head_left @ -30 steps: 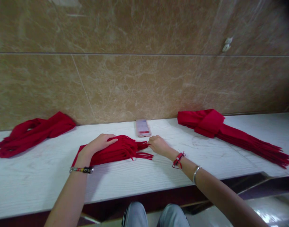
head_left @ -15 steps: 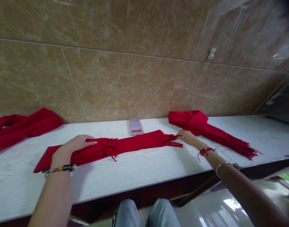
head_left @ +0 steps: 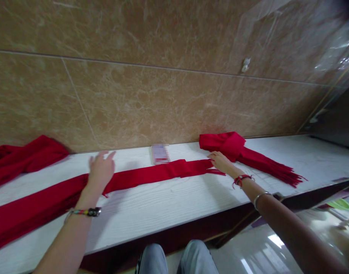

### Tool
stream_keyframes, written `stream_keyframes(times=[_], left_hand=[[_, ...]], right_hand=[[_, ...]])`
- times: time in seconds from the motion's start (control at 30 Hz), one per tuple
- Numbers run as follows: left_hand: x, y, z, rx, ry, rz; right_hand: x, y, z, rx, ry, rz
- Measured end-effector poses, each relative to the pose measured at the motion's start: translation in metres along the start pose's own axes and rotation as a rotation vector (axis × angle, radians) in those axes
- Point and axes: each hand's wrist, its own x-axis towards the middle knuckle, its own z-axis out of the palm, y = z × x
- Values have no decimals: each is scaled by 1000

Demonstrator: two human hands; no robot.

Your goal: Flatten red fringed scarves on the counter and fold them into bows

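A long red scarf lies stretched along the white tabletop, running out of view at the left. Its fringed right end sits under my right hand, whose fingers are closed at the scarf's upper edge. My left hand is raised over the scarf's middle, a little blurred, its fingers apart and holding nothing. Just beyond my right hand, a second red scarf lies folded over or knotted, with its fringe trailing to the right. Another bunched red scarf rests at the far left.
A phone-like flat thing, partly pixelated, lies against the brown marbled wall behind the table. Close in front are my knees, below the table's edge. A dark object stands at the far right.
The scarf's left part has been unfolded and now reaches out to the left edge. My left hand has let go and lifted to the right. My right hand stays at the fringed end.
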Motion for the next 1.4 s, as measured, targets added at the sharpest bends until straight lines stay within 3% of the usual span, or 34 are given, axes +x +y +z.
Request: stream_keyframes(times=[0.07,0.1,0.17,0.23,0.3,0.5,0.7,0.83,0.97,1.07,1.17,1.3,1.4], left_hand=[[2,43,21,-54,-31,154],[1,57,31,-95,-125,299],[-4,70,46,-144,-328,413],[-10,62,52,-153,-465,429],[-16,41,51,-139,-511,409],[-38,-23,29,-110,-436,414],[-47,-28,13,-101,-456,409],[-30,-1,11,-121,-381,361],[-9,58,29,-166,-165,386],[-4,92,50,-139,-200,382],[-6,98,66,-104,-296,401],[-6,89,71,-104,-307,412],[-5,88,69,-104,-306,414]], right_hand=[[6,-32,7,95,67,-84],[7,-47,11,140,65,-139],[7,-72,19,179,23,-208],[2,-84,24,157,-21,-204],[-4,-84,25,112,-53,-162],[-22,-57,16,70,-114,-136],[-22,-50,10,10,-161,-174],[-9,-84,0,25,-75,-172],[3,-140,0,127,-91,-262],[4,-155,6,143,-124,-311],[-4,-131,10,100,-132,-278],[-29,-65,11,7,-117,-217],[-48,-25,12,-36,-132,-88]])
